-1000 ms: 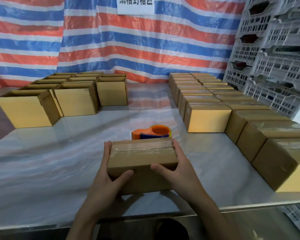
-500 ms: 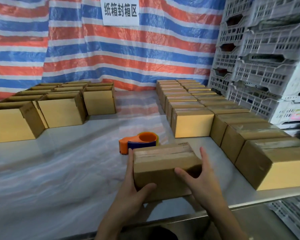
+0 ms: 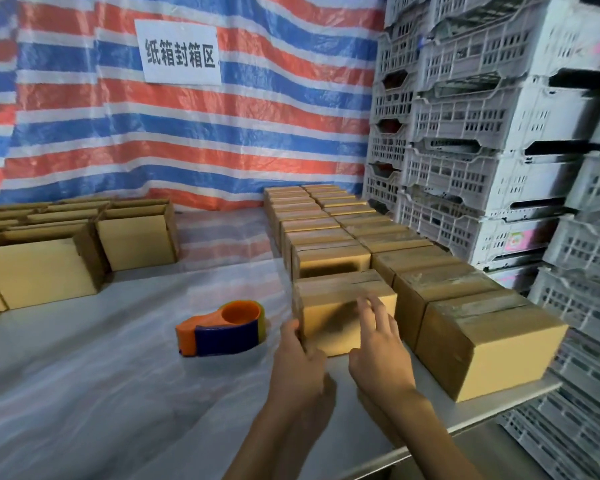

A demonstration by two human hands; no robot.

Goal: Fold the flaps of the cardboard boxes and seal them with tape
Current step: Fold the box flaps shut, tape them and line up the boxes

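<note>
Left hand (image 3: 299, 363) maybe gripping box (image 3: 340, 294) edge; right hand (image 3: 381, 355) touching front.

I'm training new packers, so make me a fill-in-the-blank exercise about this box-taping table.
1. The orange and blue plastic tape dispenser lies to the ____ of the taped brown cardboard box that the left hand and right hand touch.
2. ____ hand holds the dispenser.
3. The yellowish cardboard boxes at the left of the plastic-covered table have their top flaps ____.
4. The stacked white slotted plastic crates stand on the scene's ____ side.
Missing words: left; neither; open; right.
</note>
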